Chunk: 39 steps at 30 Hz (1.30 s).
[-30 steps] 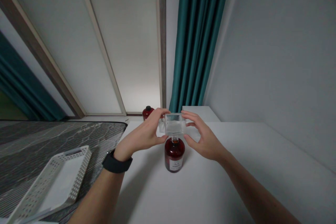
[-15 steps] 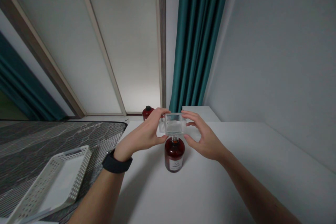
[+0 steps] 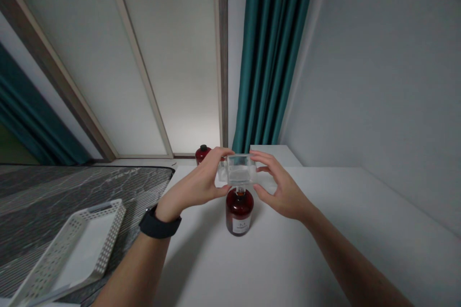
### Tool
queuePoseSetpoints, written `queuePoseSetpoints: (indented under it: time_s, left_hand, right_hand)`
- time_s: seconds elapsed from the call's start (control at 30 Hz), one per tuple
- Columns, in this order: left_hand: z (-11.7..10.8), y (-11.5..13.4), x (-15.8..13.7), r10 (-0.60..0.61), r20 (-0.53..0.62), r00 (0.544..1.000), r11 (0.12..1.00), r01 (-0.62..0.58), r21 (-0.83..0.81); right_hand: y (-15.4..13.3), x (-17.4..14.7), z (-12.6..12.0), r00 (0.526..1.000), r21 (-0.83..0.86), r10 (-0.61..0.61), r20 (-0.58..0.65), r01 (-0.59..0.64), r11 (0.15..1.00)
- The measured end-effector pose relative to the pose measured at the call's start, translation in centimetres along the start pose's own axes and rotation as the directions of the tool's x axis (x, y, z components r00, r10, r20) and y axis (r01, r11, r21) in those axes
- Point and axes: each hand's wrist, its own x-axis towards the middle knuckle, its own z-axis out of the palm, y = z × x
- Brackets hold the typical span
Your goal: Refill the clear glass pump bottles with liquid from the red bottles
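Observation:
A clear, square-sided glass container (image 3: 240, 170) hangs between my two hands, its narrow neck pointing down. My left hand (image 3: 207, 177) is closed on its left side, thumb low and fingers on top. From the right, my right hand (image 3: 275, 184) grips the opposite side in the same way. Directly below stands an upright brown glass bottle (image 3: 239, 208) with a white label. The clear neck meets the brown bottle's mouth; whether it sits inside or just on top, I cannot tell.
Behind my left hand stand another brown bottle (image 3: 203, 153) with a dark cap and a partly hidden clear object (image 3: 222, 172). The white table (image 3: 288, 259) ends at the left above a dark patterned surface (image 3: 144, 187), where a white perforated basket (image 3: 117, 216) lies.

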Motion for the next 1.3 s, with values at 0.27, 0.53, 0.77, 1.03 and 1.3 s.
queuePoseSetpoints:
  time_s: [0.27,0.53,0.77,1.03,1.3]
  left_hand:
    - [-0.19,0.22,0.03,0.002,0.007,1.0,1.0,-0.002,-0.01]
    - [-0.36,0.54,-0.01,-0.004,0.011,1.0,1.0,0.004,0.004]
    - [-0.49,0.6,-0.04,0.011,0.008,1.0,1.0,-0.011,0.006]
    - [-0.6,0.68,-0.05,0.037,-0.001,0.999,0.999,-0.037,0.02]
    - [-0.69,0.89,-0.01,0.041,-0.002,0.999,0.999,-0.041,0.022]
  right_hand:
    - [-0.22,0.02,-0.11,1.0,-0.002,-0.002,-0.004,0.002,1.0]
    - [-0.41,0.05,-0.11,1.0,0.002,0.001,-0.005,-0.001,1.0]
    - [-0.53,0.09,-0.19,1.0,-0.004,-0.011,-0.004,0.011,1.0]
    - [-0.42,0.05,-0.13,0.999,-0.012,-0.039,-0.013,0.039,0.999]
    - [-0.49,0.05,-0.15,0.999,-0.025,-0.043,-0.013,0.043,0.999]
